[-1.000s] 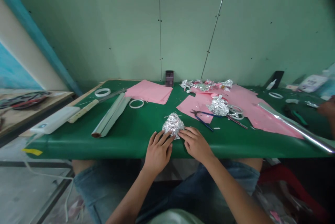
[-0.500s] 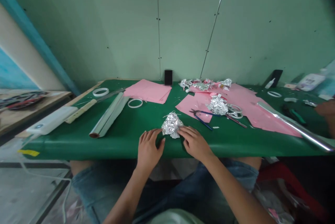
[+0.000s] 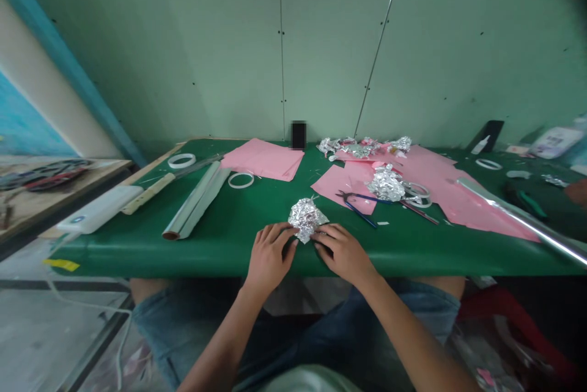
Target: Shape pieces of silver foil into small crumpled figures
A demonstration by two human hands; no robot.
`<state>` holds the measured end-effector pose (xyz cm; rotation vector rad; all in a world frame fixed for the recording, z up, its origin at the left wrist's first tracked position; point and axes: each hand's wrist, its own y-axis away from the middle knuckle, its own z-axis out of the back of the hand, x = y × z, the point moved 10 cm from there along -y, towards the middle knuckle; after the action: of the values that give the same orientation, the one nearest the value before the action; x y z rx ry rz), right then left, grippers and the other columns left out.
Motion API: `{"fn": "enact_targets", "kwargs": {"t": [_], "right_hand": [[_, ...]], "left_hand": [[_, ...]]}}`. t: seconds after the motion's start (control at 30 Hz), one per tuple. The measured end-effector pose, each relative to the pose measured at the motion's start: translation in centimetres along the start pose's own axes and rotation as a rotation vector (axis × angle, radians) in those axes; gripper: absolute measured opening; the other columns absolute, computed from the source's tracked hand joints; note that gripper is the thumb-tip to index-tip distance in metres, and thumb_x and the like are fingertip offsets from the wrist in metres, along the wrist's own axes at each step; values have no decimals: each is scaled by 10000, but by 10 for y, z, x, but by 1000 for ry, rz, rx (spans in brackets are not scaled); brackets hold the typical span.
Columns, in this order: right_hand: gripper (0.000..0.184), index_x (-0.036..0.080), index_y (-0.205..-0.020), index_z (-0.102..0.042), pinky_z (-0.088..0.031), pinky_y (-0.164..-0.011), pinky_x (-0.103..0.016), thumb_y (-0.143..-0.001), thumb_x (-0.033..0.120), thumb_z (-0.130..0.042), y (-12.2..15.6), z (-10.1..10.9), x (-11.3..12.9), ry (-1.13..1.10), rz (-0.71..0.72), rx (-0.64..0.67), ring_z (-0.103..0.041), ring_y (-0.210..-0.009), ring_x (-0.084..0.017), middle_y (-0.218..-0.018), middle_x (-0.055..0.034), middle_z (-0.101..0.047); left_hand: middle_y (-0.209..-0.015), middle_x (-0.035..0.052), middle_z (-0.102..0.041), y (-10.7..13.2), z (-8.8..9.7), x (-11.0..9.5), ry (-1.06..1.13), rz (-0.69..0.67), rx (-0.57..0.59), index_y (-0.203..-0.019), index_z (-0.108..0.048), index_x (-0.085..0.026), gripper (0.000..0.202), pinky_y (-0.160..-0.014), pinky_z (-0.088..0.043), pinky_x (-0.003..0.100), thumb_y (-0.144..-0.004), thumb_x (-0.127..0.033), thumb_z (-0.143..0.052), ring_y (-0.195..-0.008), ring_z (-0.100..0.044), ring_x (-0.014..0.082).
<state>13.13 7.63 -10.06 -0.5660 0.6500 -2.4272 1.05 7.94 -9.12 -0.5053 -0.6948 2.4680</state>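
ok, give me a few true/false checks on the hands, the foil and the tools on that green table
1. Both the left hand and the right hand touch the crumpled foil lump near the front edge of the table. True.
2. The white power bank lies at the table's right end. False: it lies at the left end.
3. The right hand holds the blue-handled tool. False: the tool lies free on the table, partly on pink paper.
4. A second foil ball sits farther back, on the pink paper. True.
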Motion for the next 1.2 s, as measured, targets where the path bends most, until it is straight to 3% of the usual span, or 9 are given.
{"fn": "enact_targets", "kwargs": {"t": [0.13,0.3,0.47,0.6,0.8,0.97,1.2], "right_hand": [[264,210,-1100,-653,-488,-936,-395,-896,158,-492,2,8,6,13,45,-38,-529,-1083,-232,-1156,-76,-632],[311,178,-1193,-606,-474,-959,-427,-897,194,-513,4,-2,22,14,100,-31,-524,-1097,-253,-1171,-79,-643],[256,193,-1133,-626,-484,-959,-402,-894,205,-537,8,3,7,-34,80,-11,-537,-1086,-232,-1125,-69,-664],[195,186,-1033,-657,-493,-897,-428,-895,194,-518,6,11,2,32,44,-59,-548,-1008,-241,-1048,-77,-675],[328,153,-1195,-591,-469,-926,-417,-884,143,-489,9,-2,20,24,50,-94,-533,-1052,-242,-1144,-96,-646],[321,167,-1200,-586,-472,-905,-437,-889,181,-509,8,-7,11,17,6,-54,-533,-1045,-255,-1135,-95,-651],[312,191,-1175,-610,-465,-892,-420,-888,159,-493,-9,-1,0,55,-8,-55,-533,-1007,-250,-1115,-86,-638]], "left_hand": [[-1170,58,-646,0,-2,1,-60,23,8,-1139,-624,-245,253,-886,-418,419,-920,-286,-506,-1087,-550,254],[-1130,64,-649,2,-7,-7,-98,18,2,-1144,-626,-233,270,-897,-402,434,-918,-217,-477,-1050,-551,258],[-1167,79,-635,5,-1,2,-130,48,-16,-1170,-606,-214,290,-876,-415,419,-919,-205,-459,-1049,-555,257],[-1225,65,-630,5,-1,-3,-146,9,-12,-1167,-613,-237,284,-936,-383,446,-927,-227,-460,-1112,-543,263],[-1177,69,-655,6,-8,-15,-109,10,-17,-1149,-620,-225,269,-942,-376,462,-906,-238,-507,-1070,-554,266],[-1179,74,-648,-1,-2,-7,-77,10,-40,-1024,-640,-200,199,-954,-379,444,-912,-210,-477,-1097,-547,259],[-1198,63,-655,-8,-10,-2,-96,-39,14,-1160,-619,-212,280,-973,-394,438,-921,-272,-487,-1136,-555,265]]}}
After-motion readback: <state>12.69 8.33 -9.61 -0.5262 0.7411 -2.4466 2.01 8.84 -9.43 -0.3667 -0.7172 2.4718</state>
